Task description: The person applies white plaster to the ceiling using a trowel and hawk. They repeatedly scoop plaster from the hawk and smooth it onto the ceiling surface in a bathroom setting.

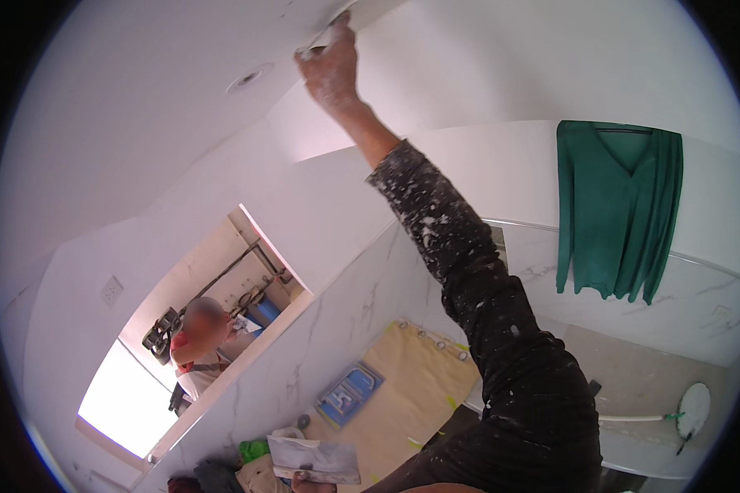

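My right arm, in a dark sleeve spattered with white, stretches up to where the ceiling meets the wall. My right hand [330,70], smeared with white, is closed around a thin flat blade [327,31] pressed close to the ceiling edge; its handle is mostly hidden by the fingers. Low in the view, my left hand [311,483] grips a rectangular plastering plate [314,458] with whitish-grey material on its face. Only the fingers of that hand show at the plate's lower edge.
A recessed ceiling light [249,78] sits nearby. A green sweater [617,209] hangs on the right wall. Below lie a beige curtain with eyelets [415,370], a blue package [349,396] and piled cloths [218,475]. Through a wall opening, another person [199,349] is visible. A white disc [694,409] stands lower right.
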A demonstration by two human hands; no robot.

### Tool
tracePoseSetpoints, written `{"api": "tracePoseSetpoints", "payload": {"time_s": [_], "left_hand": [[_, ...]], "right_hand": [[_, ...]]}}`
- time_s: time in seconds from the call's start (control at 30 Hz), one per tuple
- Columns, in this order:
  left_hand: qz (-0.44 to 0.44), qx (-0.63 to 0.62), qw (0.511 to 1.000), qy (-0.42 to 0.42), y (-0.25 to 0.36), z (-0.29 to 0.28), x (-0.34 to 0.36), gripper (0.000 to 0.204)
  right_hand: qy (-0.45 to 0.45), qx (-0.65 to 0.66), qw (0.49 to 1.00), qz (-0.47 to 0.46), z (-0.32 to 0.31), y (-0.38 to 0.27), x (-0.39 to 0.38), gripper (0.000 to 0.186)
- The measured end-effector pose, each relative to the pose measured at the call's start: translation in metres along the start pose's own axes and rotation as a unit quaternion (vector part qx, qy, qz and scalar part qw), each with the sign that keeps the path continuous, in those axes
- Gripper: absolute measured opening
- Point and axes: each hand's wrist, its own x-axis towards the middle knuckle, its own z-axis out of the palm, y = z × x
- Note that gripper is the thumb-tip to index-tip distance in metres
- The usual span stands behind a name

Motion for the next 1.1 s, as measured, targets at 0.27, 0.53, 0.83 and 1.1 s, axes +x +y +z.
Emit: {"api": "tracePoseSetpoints", "payload": {"time_s": [0.27, 0.53, 0.83, 1.1], "left_hand": [[-0.026, -0.036, 0.996, -0.076, -0.001, 0.034, -0.005, 0.045], [-0.018, -0.023, 0.998, -0.063, -0.011, 0.047, 0.008, 0.045], [-0.024, -0.006, 0.998, -0.051, -0.012, 0.057, 0.016, 0.045], [-0.024, 0.001, 0.999, -0.048, -0.009, 0.055, 0.013, 0.044]], "right_hand": [[-0.083, -0.056, 0.993, -0.056, 0.028, -0.033, -0.072, 0.08], [-0.077, 0.045, 0.996, 0.031, -0.077, -0.013, -0.005, 0.07], [-0.083, 0.054, 0.994, 0.036, -0.136, -0.016, 0.053, 0.055], [-0.054, 0.131, 0.99, 0.009, -0.111, -0.009, 0.062, 0.068]]}}
